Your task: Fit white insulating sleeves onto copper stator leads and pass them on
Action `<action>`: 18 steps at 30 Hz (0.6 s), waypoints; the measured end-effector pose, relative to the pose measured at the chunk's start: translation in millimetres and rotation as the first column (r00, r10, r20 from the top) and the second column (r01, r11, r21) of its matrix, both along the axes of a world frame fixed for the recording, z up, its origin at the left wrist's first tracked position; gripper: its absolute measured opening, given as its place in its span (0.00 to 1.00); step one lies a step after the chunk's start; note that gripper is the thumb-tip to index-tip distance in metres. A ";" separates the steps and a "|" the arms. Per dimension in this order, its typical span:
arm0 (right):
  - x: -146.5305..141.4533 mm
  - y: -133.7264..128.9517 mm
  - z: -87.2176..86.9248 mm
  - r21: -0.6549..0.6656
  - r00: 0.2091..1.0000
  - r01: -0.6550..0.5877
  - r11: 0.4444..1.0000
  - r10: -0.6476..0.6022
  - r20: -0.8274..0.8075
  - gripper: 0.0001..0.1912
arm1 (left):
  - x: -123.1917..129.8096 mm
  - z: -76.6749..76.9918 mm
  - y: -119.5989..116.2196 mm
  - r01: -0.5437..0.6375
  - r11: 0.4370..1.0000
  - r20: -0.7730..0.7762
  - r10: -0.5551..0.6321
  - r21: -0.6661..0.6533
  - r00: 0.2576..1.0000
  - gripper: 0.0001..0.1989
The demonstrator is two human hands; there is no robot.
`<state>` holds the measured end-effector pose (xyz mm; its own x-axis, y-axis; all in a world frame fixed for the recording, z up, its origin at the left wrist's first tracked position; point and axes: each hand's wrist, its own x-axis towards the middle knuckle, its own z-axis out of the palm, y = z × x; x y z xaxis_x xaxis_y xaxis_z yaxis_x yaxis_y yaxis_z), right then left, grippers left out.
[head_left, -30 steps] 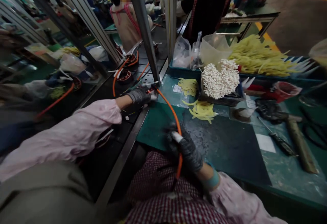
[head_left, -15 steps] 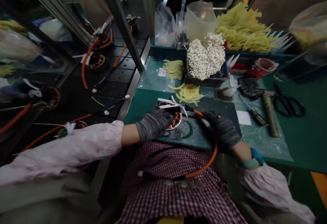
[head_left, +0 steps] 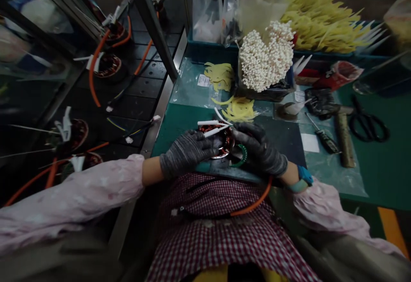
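Observation:
A copper-wound motor stator (head_left: 220, 138) lies on the dark green mat (head_left: 180, 130) in front of me, with white insulating sleeves (head_left: 208, 125) sticking out to its upper left. My left hand (head_left: 186, 153), in a grey knit glove, is closed over its left side. My right hand (head_left: 258, 149), in a dark glove, presses in from the right and covers part of the stator. An orange cable (head_left: 253, 205) runs from under that hand down across my checked apron (head_left: 208, 239). A green curved strip (head_left: 240, 155) lies beside the stator.
A black conveyor (head_left: 138, 87) with other wound stators runs past a metal rail (head_left: 163, 97) on my left. Ahead stand a bundle of white-tipped sleeves (head_left: 266, 57) and yellow strips (head_left: 321, 20). Scissors (head_left: 367, 123) and a screwdriver (head_left: 323, 138) lie to the right.
My left hand has come from over the conveyor to the mat, and the stator now lies there. My right hand has moved in onto the stator, drawing the orange cable along.

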<state>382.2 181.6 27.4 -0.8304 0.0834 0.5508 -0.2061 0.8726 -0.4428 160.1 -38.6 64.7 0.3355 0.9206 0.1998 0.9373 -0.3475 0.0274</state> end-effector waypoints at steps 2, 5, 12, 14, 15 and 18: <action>14.4 -2.1 -5.0 0.056 0.999 0.017 0.998 -0.019 0.029 0.15 | 0.3 -9.3 -0.3 0.002 0.999 0.035 -0.004 0.042 0.999 0.18; 35.8 -17.3 -7.1 0.136 0.994 -0.025 0.990 0.010 0.109 0.17 | -4.4 -20.9 -1.9 0.025 0.996 0.060 -0.030 0.080 0.998 0.15; 63.8 -50.3 29.1 -0.041 0.983 0.176 0.984 -0.174 0.050 0.14 | -9.1 9.0 0.3 0.086 0.992 0.014 -0.088 0.095 0.996 0.14; 65.8 -53.0 37.9 -0.169 0.951 0.308 0.936 -0.302 0.061 0.07 | -6.6 25.8 8.7 0.030 0.997 0.050 -0.034 0.072 0.998 0.17; 65.4 -53.9 40.3 -0.216 0.930 0.366 0.905 -0.364 0.048 0.07 | -4.3 32.5 15.0 -0.010 0.997 0.076 0.005 0.073 0.997 0.21; 60.9 -55.9 41.1 -0.312 0.881 0.446 0.839 -0.473 -0.013 0.08 | 7.5 40.3 39.0 -0.032 0.991 0.134 0.015 0.127 0.991 0.26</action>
<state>443.1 125.7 68.5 -0.6068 0.6115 0.5078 0.1376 0.7100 -0.6906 167.6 0.5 105.0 0.2770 0.8916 0.3583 0.9362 -0.3343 0.1082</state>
